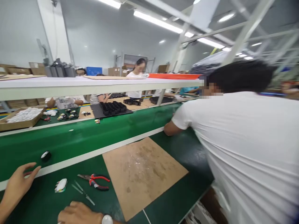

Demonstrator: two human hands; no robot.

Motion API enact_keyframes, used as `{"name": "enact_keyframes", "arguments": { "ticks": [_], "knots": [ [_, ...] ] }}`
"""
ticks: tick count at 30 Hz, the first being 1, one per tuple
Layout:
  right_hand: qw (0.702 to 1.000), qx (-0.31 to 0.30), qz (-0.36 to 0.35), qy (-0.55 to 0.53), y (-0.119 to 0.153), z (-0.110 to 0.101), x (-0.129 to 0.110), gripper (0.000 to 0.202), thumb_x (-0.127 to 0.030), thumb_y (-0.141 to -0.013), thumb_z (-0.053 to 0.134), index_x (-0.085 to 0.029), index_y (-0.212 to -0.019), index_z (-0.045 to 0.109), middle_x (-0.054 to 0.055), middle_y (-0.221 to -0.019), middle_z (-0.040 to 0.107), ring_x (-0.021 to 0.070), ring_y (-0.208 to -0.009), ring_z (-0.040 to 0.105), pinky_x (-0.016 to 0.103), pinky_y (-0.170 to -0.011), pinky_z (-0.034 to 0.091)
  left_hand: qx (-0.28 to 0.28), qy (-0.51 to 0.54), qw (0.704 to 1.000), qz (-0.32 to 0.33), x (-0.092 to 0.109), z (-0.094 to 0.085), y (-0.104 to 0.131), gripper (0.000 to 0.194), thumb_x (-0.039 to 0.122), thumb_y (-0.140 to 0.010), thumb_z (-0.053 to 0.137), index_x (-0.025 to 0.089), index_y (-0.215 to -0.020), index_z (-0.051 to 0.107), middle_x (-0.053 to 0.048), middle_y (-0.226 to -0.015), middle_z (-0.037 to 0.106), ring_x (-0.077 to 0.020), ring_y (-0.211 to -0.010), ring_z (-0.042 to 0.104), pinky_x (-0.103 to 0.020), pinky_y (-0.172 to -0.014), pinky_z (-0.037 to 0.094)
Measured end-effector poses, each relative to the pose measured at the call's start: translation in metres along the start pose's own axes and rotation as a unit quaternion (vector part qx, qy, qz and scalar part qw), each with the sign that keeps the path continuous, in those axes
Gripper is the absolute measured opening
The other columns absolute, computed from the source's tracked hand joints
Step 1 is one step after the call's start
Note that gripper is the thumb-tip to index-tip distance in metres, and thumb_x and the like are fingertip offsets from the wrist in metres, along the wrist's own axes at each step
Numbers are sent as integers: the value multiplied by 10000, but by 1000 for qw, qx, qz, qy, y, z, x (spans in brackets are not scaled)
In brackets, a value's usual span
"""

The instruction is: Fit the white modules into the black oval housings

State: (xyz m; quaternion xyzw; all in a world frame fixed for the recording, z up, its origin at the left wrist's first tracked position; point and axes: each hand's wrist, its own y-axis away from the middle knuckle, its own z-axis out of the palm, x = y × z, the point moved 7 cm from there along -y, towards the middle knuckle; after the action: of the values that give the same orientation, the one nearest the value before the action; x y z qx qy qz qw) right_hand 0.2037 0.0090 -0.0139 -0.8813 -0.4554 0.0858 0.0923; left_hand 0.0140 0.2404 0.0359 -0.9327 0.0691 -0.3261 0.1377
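Note:
My left hand [21, 184] reaches in at the left edge, its thumb and fingers apart with nothing between them. Just beyond its fingertips, a small black round piece with a white top [46, 156] lies on the green belt. My right hand [78, 214] is low at the bottom edge, back up, with fingers curled and their tips out of sight. Past it lie metal tweezers [83, 192] and pliers with red and black handles [94, 181]. A small white part with coloured wires [61, 185] sits on the green table between my hands.
A stained brown board [149, 177] lies right of the pliers. Close on the right, a co-worker in a white shirt [245, 140] leans over the table. A white shelf [105, 85] crosses above the belt [130, 123]. Black trays [113, 108] and a box of white parts [23, 118] stand across it.

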Motion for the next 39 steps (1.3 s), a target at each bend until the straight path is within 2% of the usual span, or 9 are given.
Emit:
{"name": "enact_keyframes", "arguments": {
  "ticks": [4,6,11,14,16,21,25,34,39],
  "knots": [
    [995,24,94,-13,0,2,-13,161,-329,-915,730,-181,-929,670,46,-999,716,211,-946,679,349,-935,529,7,56,997,50,32,-62,44,490,718,-772,650,244,-649,680,-44,-704,761,-287,-667,731,-376,-669,581],
    [991,56,119,-35,3,0,-15,46,-181,-913,679,-183,-959,675,55,-1009,712,222,-984,682,384,-997,521,58,84,993,64,33,-99,53,471,669,-849,630,223,-728,720,-61,-744,758,-266,-733,735,-358,-715,586],
    [986,129,94,-44,5,0,-15,415,67,-800,524,-184,-1087,687,90,-1132,711,244,-1075,693,416,-1046,516,180,31,983,13,-24,-205,65,585,601,-931,586,141,-1291,625,-164,-1191,742,-253,-1037,746,-346,-856,604],
    [987,138,75,-28,6,1,-19,493,64,-802,482,-197,-1164,692,90,-1108,715,244,-1019,704,412,-978,556,223,-12,975,-7,-52,-256,84,556,582,-974,547,125,-1282,619,-186,-1220,727,-258,-1073,723,-379,-928,585],
    [987,139,72,-20,6,1,-20,499,48,-828,465,-201,-1196,693,95,-1089,714,242,-977,704,410,-930,574,210,-44,977,-7,-62,-268,98,503,591,-950,593,150,-1171,691,-161,-1160,749,-270,-1033,720,-419,-952,571],
    [987,143,73,-11,4,-2,-21,426,22,-900,450,-191,-1172,700,93,-1035,699,240,-908,690,413,-886,575,83,-117,988,50,-72,-235,130,330,535,-760,822,222,-858,793,-141,-1176,762,-398,-1236,629,-572,-1099,458],
    [987,134,80,-22,1,-11,-24,328,-20,-960,467,-184,-1123,700,76,-997,683,232,-893,675,399,-881,559,20,-196,974,110,-64,-196,143,230,408,-906,691,206,-833,773,-179,-1353,690,-480,-1440,452,-689,-1119,373],
    [986,123,110,-30,-2,-27,-22,222,-141,-1047,518,-179,-1203,670,64,-979,679,223,-892,658,377,-857,534,-84,-27,963,256,44,-75,140,130,243,-988,543,210,-983,668,-116,-1267,715,-247,-1125,717,-392,-985,593],
    [964,189,189,3,6,-48,11,273,-221,-1079,489,-169,-1317,613,130,-1131,680,269,-1014,648,429,-893,543,-88,-1,957,276,55,-26,145,190,171,-954,560,221,-1116,645,-101,-1215,717,-257,-1095,688,-397,-921,610]
  ]
}}
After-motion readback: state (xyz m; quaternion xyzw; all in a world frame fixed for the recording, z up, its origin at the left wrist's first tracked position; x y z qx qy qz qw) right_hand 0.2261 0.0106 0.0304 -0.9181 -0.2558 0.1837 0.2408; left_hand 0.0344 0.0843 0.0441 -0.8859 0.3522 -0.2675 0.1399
